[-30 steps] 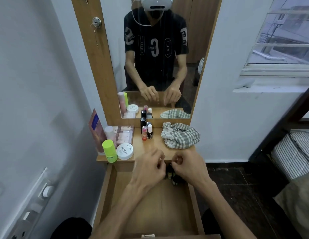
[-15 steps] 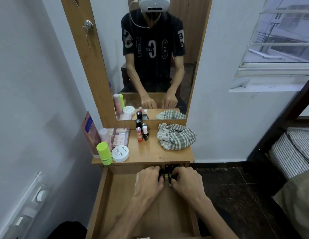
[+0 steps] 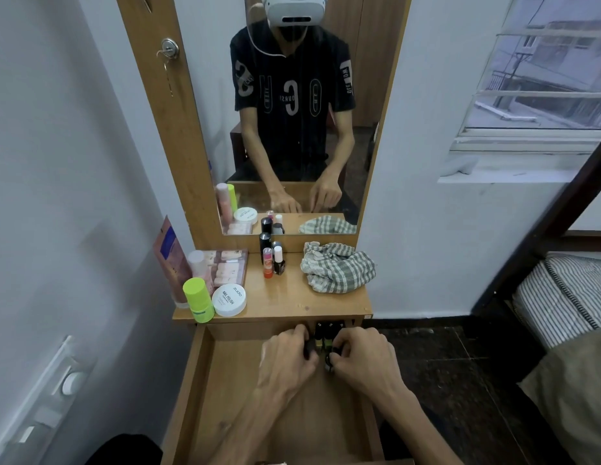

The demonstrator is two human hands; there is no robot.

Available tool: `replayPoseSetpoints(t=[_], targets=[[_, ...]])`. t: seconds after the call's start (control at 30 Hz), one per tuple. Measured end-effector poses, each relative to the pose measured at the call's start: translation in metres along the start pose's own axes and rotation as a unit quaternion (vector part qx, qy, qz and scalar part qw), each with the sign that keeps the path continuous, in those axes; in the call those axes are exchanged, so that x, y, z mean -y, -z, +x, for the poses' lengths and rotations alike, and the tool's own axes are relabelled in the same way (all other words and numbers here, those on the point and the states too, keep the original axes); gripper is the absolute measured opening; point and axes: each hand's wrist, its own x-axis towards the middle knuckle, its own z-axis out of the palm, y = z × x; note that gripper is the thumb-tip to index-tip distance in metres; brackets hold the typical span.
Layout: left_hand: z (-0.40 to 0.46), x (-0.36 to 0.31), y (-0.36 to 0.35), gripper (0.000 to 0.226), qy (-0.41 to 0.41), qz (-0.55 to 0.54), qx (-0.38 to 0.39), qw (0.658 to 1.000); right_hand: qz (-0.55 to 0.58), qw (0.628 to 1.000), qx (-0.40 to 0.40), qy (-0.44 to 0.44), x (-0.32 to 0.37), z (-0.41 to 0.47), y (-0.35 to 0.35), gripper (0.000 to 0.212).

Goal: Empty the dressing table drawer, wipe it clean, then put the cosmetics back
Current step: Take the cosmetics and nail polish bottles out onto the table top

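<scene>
hands, left hand (image 3: 289, 359) and right hand (image 3: 361, 357), curl around small nail polish bottles (image 3: 323, 335) at the back of the open drawer (image 3: 205, 380), likely light, slick, breakable glass best pinched by the caps.

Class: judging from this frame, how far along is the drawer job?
Done, apparently: the checked cloth lies set aside. In hand: both hands, left hand and right hand, hold small bottles at the drawer's back. Left: the white jar, green bottle and other tabletop cosmetics.
</scene>
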Motion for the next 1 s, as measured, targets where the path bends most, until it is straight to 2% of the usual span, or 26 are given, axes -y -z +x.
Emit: replayPoseSetpoints(t=[0.27, 0.5, 0.67, 0.83, 1.0], targets=[[-0.017, 0.002, 0.016, 0.031, 0.012, -0.056, 0.011, 0.998, 0.021, 1.0, -0.015, 0.009, 0.011, 0.001, 0.028, 0.017], [0.007, 0.013, 0.083, 0.024, 0.015, -0.132, -0.107, 0.985, 0.087, 0.993, -0.043, 0.068, 0.047, 0.033, 0.065, 0.007], [0.046, 0.024, 0.126, 0.023, 0.026, -0.12, -0.149, 0.981, 0.101, 0.987, -0.079, 0.098, 0.085, 0.076, 0.067, 0.005], [0.073, 0.034, 0.135, 0.025, 0.048, -0.082, -0.11, 0.989, 0.076, 0.991, -0.066, 0.092, 0.108, 0.108, 0.056, 0.011], [0.086, 0.039, 0.125, 0.029, 0.044, -0.028, -0.107, 0.993, 0.055, 0.992, -0.068, 0.089, 0.11, 0.12, 0.04, 0.011]])
